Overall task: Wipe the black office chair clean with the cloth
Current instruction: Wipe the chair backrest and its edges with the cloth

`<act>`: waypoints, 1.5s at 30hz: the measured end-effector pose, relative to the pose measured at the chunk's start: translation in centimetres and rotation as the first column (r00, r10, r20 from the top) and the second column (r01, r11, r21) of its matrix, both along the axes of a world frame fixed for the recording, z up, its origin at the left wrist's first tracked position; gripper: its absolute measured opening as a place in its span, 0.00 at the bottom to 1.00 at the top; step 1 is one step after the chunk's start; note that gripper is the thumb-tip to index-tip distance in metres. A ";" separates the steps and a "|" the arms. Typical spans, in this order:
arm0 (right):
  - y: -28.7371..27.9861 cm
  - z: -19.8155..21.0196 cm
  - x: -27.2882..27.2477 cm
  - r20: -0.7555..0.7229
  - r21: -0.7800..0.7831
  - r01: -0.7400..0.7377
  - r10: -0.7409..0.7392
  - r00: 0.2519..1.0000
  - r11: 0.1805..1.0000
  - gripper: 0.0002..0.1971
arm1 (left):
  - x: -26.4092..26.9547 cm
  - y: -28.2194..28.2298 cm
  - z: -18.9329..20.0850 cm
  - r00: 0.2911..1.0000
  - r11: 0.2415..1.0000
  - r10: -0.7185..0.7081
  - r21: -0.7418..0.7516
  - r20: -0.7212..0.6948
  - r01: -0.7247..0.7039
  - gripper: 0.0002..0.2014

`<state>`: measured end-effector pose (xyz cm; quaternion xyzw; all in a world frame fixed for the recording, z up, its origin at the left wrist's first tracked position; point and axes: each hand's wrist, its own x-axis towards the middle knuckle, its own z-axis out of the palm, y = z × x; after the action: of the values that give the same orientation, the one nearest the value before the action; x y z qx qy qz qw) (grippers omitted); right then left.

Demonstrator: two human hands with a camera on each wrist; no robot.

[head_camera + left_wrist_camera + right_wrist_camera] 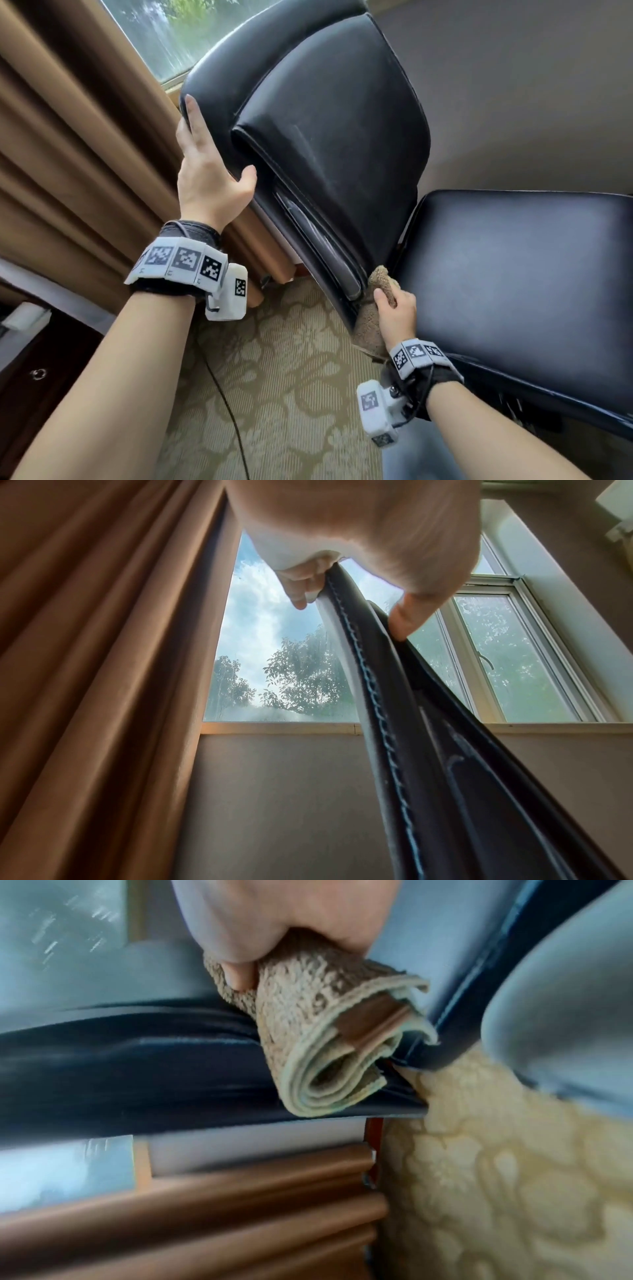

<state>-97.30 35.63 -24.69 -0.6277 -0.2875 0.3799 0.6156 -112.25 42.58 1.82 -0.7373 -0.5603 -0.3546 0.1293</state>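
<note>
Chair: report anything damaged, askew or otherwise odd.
No tear or spill shows. The black office chair carries pale dusty streaks on its backrest, unlike the even seat. The left hand grips the backrest edge; the right hand holds the cloth at the hinge gap.

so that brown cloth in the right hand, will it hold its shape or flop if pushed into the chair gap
The brown cloth looks soft: it's rolled in layers, so it would likely squash and bend. The right hand grips it bunched, suggesting it's light. Its looped pile probably drags rather than slides on the black office chair.
</note>
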 end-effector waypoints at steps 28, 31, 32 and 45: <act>1.6 2.3 -4.1 -0.185 0.124 0.196 -0.171 0.968 0.973 0.20 | 1.5 0.6 -9.5 0.984 0.979 -0.132 0.168 0.117 0.112 0.43; 1.1 1.3 -3.7 -0.045 0.162 0.175 -0.170 0.984 0.971 0.18 | 1.4 0.7 -9.5 0.980 0.981 -0.150 0.140 0.128 0.132 0.43; 0.9 1.0 -3.4 -0.018 0.162 0.167 -0.166 0.986 0.973 0.17 | 1.4 0.8 -9.5 0.980 0.981 -0.153 0.137 0.130 0.135 0.44; 0.4 -0.6 -2.5 -0.037 0.052 0.186 -0.184 0.982 0.981 0.17 | 1.5 0.9 -9.4 0.973 0.965 -0.214 0.174 0.087 0.197 0.44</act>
<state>-99.84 36.08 -25.32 -0.6286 -0.2284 0.3228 0.6697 -110.74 43.49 -7.54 -0.7586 -0.4555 -0.4496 0.1225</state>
